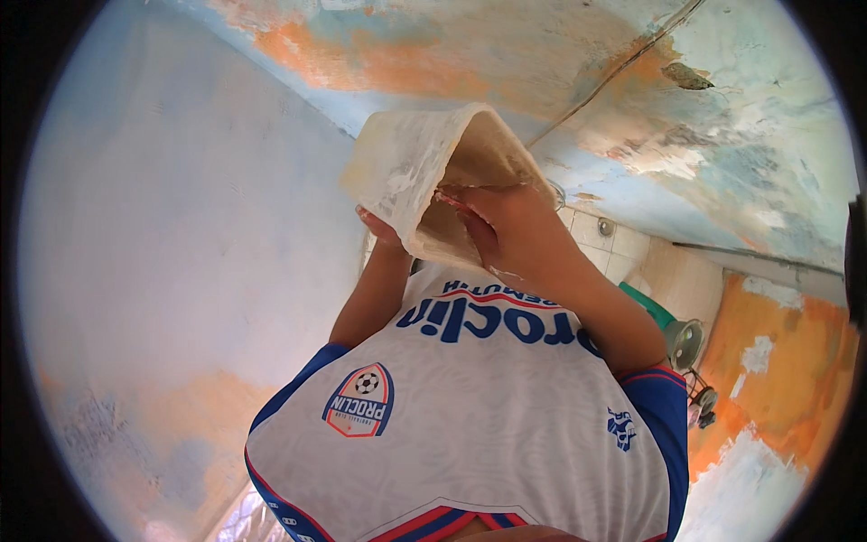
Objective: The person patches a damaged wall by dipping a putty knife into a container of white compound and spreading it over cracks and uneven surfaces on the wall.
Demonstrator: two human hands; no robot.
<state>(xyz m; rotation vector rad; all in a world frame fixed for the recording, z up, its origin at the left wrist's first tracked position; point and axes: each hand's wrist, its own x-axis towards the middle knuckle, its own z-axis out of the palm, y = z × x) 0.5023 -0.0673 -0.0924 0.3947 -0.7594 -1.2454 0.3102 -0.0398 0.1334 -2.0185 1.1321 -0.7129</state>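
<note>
In the head view, the off-white, roughly box-shaped plastic container (393, 167) was up in front of the person's chest, tilted so that its wide mouth faced toward the body and to the right. The left hand (385, 226) lay against the outer wall, low on the left; most of its fingers were hidden, so I cannot tell whether it gripped or only propped. The right hand (522, 221) reached into the mouth with bent fingers; whether they pinched anything could not be told.

The likeliest trouble was a spill: with the mouth leaning that way, anything loose inside could have slid onto the white jersey with blue sleeves (506, 388). A slip of the left hand could have dropped the container, and its uneven rim could have scraped the right wrist, which had a pale smear.

The container's inner wall looked cream to tan; its depth was hidden. On the right stood a round grey metal vessel (686, 344), its contents unclear, beside a green object (647, 307).
</note>
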